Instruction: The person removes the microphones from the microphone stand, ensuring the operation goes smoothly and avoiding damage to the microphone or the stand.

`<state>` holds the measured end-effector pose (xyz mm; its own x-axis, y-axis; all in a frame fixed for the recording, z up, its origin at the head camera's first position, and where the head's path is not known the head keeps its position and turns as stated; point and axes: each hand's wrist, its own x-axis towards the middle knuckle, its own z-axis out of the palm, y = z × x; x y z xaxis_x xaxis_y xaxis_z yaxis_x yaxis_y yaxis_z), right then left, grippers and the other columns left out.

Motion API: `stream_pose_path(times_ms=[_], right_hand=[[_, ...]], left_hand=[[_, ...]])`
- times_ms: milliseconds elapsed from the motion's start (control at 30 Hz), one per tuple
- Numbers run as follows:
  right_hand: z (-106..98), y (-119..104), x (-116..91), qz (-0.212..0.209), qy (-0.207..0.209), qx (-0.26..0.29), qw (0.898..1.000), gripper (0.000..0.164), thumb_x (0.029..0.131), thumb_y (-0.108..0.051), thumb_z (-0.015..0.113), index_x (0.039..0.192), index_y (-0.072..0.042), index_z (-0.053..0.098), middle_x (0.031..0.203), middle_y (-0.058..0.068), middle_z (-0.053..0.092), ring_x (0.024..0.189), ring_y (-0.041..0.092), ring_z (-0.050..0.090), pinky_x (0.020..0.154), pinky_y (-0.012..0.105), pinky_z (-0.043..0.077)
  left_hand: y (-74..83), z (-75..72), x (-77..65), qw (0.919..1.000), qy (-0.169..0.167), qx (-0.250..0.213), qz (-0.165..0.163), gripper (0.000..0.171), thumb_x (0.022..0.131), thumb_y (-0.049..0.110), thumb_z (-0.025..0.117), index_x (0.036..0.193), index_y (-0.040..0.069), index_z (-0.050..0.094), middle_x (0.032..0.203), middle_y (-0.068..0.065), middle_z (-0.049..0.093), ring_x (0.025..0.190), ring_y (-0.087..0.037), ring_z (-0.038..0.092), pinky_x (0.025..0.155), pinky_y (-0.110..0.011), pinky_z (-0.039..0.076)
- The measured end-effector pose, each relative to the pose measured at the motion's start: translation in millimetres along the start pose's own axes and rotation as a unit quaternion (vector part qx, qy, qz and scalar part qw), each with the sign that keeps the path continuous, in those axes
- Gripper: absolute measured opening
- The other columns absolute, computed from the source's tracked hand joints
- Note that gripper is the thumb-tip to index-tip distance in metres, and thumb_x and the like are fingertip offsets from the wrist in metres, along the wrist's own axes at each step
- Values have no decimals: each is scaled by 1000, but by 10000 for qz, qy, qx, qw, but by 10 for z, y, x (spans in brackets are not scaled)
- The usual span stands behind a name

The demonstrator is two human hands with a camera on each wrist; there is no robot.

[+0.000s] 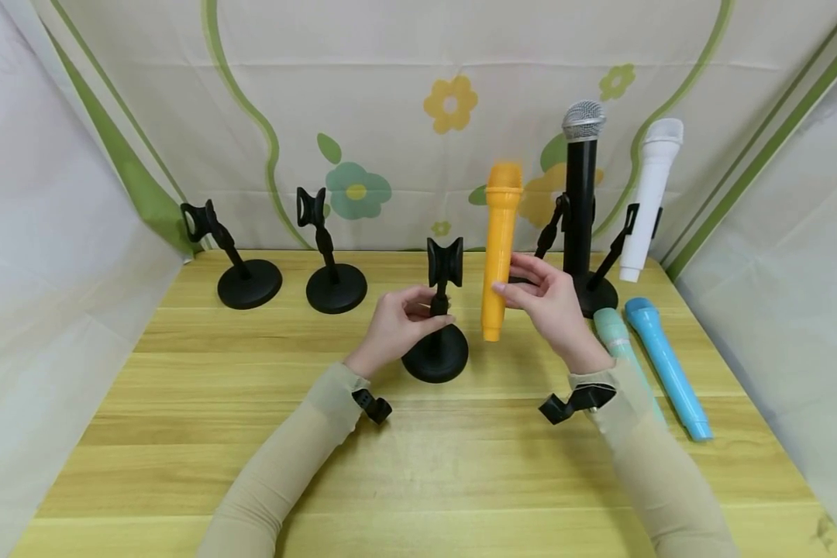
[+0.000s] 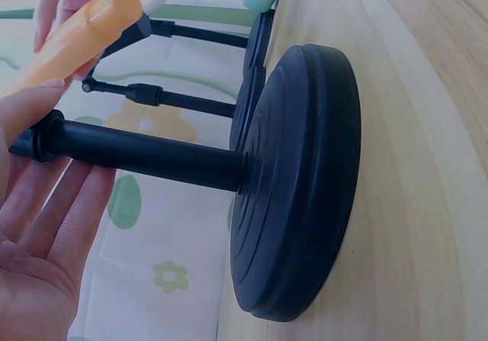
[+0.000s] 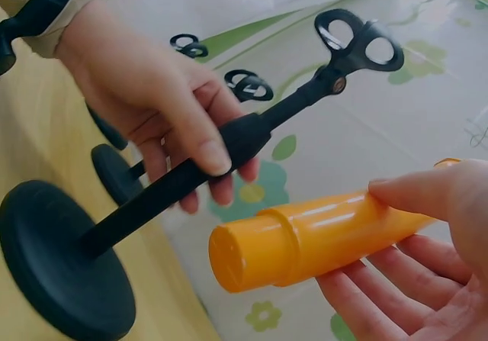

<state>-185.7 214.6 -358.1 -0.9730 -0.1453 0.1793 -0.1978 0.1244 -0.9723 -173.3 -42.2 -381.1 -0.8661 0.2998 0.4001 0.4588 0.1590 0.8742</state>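
My left hand (image 1: 403, 325) grips the stem of a black microphone stand (image 1: 438, 360) between thumb and fingers. The round base touches the wooden table, and the clip at the top holds nothing. Just right of that stand, an orange microphone (image 1: 500, 256) is held nearly upright by my right hand (image 1: 551, 306), thumb on one side and fingers on the other. In the right wrist view the orange microphone (image 3: 305, 238) is apart from the stand's clip (image 3: 358, 42). The left wrist view shows the stand's disc base (image 2: 297, 188) up close.
Two black stands (image 1: 249, 284) (image 1: 336, 288) with bare clips are at back left. At back right, a black microphone (image 1: 580, 194) with silver head and a white microphone (image 1: 652, 198) sit in stands. A mint microphone (image 1: 617, 337) and a blue microphone (image 1: 669, 372) lie on the table (image 1: 418, 480).
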Motion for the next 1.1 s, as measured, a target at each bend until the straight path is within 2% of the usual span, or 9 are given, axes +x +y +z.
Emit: stream_pose_path(times_ms=[367, 767, 967, 1100], right_hand=[[-60, 245, -99, 358, -60, 12, 9993, 59, 92, -13, 79, 144, 0, 52, 127, 18, 62, 98, 19, 72, 80, 35, 61], [-175, 453, -191, 785, -90, -114, 9968, 62, 92, -16, 80, 145, 0, 52, 135, 20, 54, 100, 17, 72, 85, 41, 59], [-245, 539, -234, 763, -75, -174, 9969, 60, 93, -12, 78, 145, 2, 51, 134, 20, 55, 98, 16, 72, 83, 36, 60], [-305, 563, -280, 834, -131, -265, 9961, 60, 94, -12, 77, 146, 1, 51, 133, 20, 55, 96, 15, 72, 84, 37, 59]], left_hand=[[-40, 9, -15, 9999, 1, -15, -144, 25, 84, -1, 83, 107, -4, 74, 100, -15, 75, 80, -31, 73, 75, -37, 62], [-32, 15, -3, 10000, 8, -57, -53, 24, 84, -2, 82, 107, -4, 74, 101, -15, 75, 81, -32, 73, 75, -37, 62], [-22, 15, -3, 10000, -9, -44, -53, 24, 85, -2, 82, 107, -4, 74, 100, -16, 75, 80, -33, 73, 74, -37, 62], [-18, 16, -3, 10000, 21, -10, -5, 24, 85, -2, 82, 107, -4, 74, 100, -15, 75, 79, -33, 72, 73, -38, 62]])
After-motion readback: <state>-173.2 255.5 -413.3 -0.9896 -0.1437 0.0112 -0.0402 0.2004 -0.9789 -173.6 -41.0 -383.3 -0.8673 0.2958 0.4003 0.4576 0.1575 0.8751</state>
